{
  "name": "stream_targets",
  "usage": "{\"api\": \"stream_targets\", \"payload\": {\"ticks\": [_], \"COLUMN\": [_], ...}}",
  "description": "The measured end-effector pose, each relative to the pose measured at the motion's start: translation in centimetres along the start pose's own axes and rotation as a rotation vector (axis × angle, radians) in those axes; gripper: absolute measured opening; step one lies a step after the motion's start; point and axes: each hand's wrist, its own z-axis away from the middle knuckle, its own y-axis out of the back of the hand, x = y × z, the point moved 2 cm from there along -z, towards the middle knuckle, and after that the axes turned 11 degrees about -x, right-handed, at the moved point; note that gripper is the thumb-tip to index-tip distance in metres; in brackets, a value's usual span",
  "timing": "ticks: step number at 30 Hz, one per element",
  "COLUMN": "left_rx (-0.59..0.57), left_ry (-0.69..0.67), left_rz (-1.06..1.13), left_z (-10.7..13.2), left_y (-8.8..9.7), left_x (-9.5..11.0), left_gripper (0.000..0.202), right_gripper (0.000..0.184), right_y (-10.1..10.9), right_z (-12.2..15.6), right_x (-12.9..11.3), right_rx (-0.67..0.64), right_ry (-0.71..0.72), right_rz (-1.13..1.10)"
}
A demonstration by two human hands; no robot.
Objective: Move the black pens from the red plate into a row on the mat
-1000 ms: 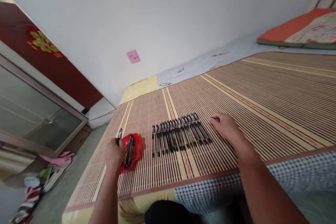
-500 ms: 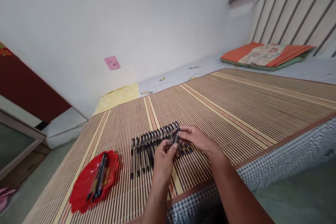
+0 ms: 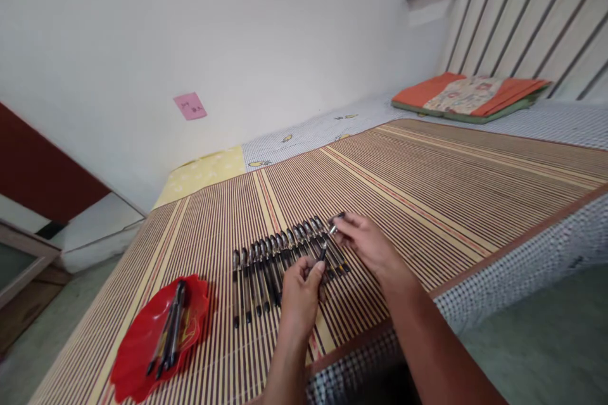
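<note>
My left hand pinches a pen by its dark barrel, with the bare tip pointing up and to the right. In my right hand is a pen cap, held between thumb and fingers and apart from the pen. Beneath and beside both hands lies a row of capped pens, set side by side with caps toward the wall. My left hand and forearm hide part of that row. More pens lie together in a red scalloped plate at the lower left.
A striped bamboo mat covers the bed, with checked cloth hanging at its near edge. Folded orange fabric rests by the slatted headboard. A pink note is stuck on the wall.
My hands have moved apart. The cap has come off the pen and gone up and right with my right hand, baring the tip. The view has shifted slightly.
</note>
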Motion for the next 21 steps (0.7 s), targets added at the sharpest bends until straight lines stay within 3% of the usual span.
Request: {"api": "stream_targets", "payload": {"ticks": [3,5,17,21], "left_rx": [-0.035,-0.014,0.203,0.209], "left_ry": [0.032,0.01,-0.015,-0.008], "left_rz": [0.052,0.074,0.335,0.391], "left_z": [0.0,-0.1,0.0,0.1], "left_y": [0.1,0.2,3.7,4.1], "left_x": [0.0,0.1,0.9,1.4], "left_gripper": [0.039,0.04,0.04,0.041], "right_gripper": [0.038,0.041,0.03,0.036], "right_y": [2.4,3.3,3.0,3.8], "right_z": [-0.2,-0.4,-0.4,-1.4], "right_x": [0.0,0.2,0.3,0.9], "right_rx": [0.234,0.3,0.272,0.328], "right_ry": [0.066,0.086,0.035,-0.01], "right_rz": [-0.04,-0.002,0.497,0.641]}}
